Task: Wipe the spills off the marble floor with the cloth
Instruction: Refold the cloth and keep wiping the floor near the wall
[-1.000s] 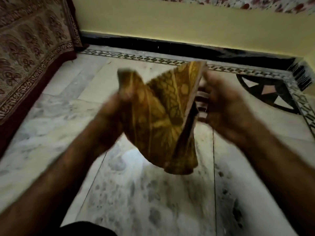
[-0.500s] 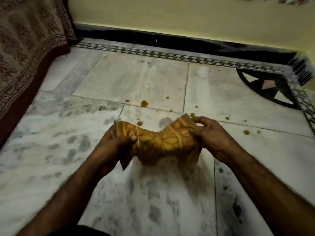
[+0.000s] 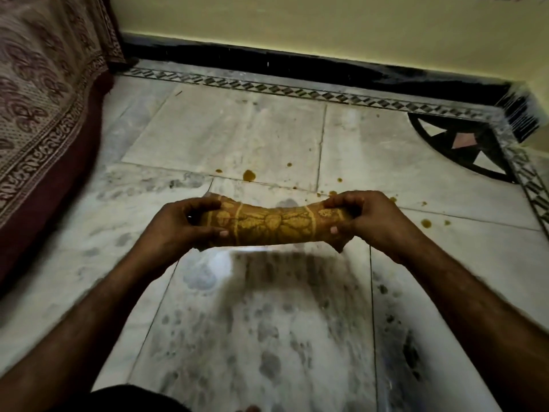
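A yellow patterned cloth (image 3: pixel 273 226) is stretched into a folded band above the marble floor (image 3: pixel 237 135). My left hand (image 3: pixel 181 226) grips its left end and my right hand (image 3: pixel 365 221) grips its right end. Brown-orange spills dot the floor just beyond the cloth: a larger drop (image 3: pixel 249 175), a small one (image 3: pixel 219 171), and another drop (image 3: pixel 426 223) to the right of my right hand. Smaller specks lie around them. The cloth casts a dark shadow on the tiles below it.
A bed with a patterned brown cover (image 3: pixel 38 114) hangs down along the left. A black skirting (image 3: pixel 297 66) and yellow wall close off the far side. A dark inlaid floor motif (image 3: pixel 463 147) sits at the far right corner.
The cloth was held up high and loose, then lowered and bunched. Now both hands have pulled apart and drawn it into a taut flat band low over the floor.
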A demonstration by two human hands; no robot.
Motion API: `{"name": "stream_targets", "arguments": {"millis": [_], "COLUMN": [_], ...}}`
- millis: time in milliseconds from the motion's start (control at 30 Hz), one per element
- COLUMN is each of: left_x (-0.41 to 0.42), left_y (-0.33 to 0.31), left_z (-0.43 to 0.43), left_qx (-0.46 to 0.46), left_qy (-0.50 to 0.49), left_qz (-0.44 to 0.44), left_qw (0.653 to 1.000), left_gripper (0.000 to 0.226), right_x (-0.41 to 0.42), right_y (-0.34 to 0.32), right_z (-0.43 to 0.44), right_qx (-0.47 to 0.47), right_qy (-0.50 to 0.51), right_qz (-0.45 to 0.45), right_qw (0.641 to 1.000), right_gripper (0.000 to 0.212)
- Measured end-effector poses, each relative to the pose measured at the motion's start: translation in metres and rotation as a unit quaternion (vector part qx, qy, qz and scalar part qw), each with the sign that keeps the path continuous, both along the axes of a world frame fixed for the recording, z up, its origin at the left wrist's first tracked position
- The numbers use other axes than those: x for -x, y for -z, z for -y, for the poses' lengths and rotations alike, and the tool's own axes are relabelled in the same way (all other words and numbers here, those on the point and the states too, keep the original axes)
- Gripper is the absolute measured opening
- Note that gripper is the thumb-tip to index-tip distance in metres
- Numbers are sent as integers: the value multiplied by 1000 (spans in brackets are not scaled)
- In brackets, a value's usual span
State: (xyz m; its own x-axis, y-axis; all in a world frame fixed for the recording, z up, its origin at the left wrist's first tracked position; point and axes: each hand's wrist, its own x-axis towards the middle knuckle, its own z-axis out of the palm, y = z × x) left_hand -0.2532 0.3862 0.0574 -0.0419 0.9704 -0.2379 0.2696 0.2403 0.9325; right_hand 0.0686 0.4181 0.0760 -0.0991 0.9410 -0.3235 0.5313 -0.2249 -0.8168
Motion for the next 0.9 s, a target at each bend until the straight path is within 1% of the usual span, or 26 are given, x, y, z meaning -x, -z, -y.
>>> {"name": "stream_targets", "arguments": {"millis": [67, 100, 133, 167, 200, 267, 300, 367, 400, 433, 467, 500, 533, 567, 600, 667, 700, 733, 800, 833, 900], "left_x": [2, 4, 7, 8, 9, 7, 3, -6, -11, -19, -25, -30, -34, -36, -37, -40, -43, -45, -50, -52, -55], "left_y": [2, 4, 5, 5, 5, 3, 0, 5, 6, 11, 15, 19, 21, 24, 25, 25, 24, 25, 24, 26, 27], "left_z": [1, 1, 1, 3, 4, 7, 11, 18, 21, 22, 25, 25, 23, 20, 18, 15, 13, 12, 11, 11, 11], "left_qx": [-23, -44, -72, -104, -130, -162, -166, -168, -165, -154, -127, -84, -42, -12, 3, 34, 41, 46, 55, 67, 99], "left_qy": [10, 15, 22, 36, 63, 135, 184, 283, 333, 385, 424, 445, 438, 400, 364, 296, 264, 239, 208, 190, 139], "left_qz": [-63, -120, -188, -250, -284, -284, -277, -298, -338, -382, -391, -350, -271, -207, -184, -156, -115, -52, 57, 87, 138], "left_qw": [998, 992, 979, 962, 948, 935, 928, 896, 865, 826, 807, 820, 856, 893, 913, 942, 957, 968, 975, 976, 976], "left_gripper": [29, 19, 14, 13, 15, 16, 22, 48, 58, 66, 73, 76, 75, 75, 77, 83, 81, 76, 60, 51, 48], "right_x": [2, 3, 2, 1, 1, 0, 1, 3, 3, 5, 6, 8, 8, 9, 10, 12, 16, 21, 39, 50, 70], "right_y": [-4, -6, -7, -7, -7, -8, -8, -11, -10, -10, -9, -8, -6, -5, -5, -5, -3, -1, 7, 12, 22], "right_z": [0, 0, -2, -3, -5, -7, -8, -11, -13, -14, -15, -15, -15, -14, -12, -6, -1, 6, 23, 32, 48], "right_qx": [-50, -70, -85, -96, -100, -96, -91, -107, -113, -112, -108, -102, -96, -93, -91, -86, -81, -72, -43, -34, -59], "right_qy": [-1, -6, -11, -18, -24, -21, -9, 0, 0, -2, -7, -12, -15, -16, -16, -24, -36, -49, -75, -86, -104], "right_qz": [49, 57, 62, 69, 74, 55, 33, 22, 27, 30, 33, 34, 31, 25, 16, 6, 7, 11, 5, -3, 11], "right_qw": [998, 996, 994, 993, 992, 994, 995, 994, 993, 993, 994, 994, 995, 995, 996, 996, 996, 996, 996, 996, 993], "right_gripper": [30, 25, 21, 15, 8, 6, 6, 6, 6, 7, 7, 8, 8, 9, 10, 13, 15, 16, 20, 23, 27]}}
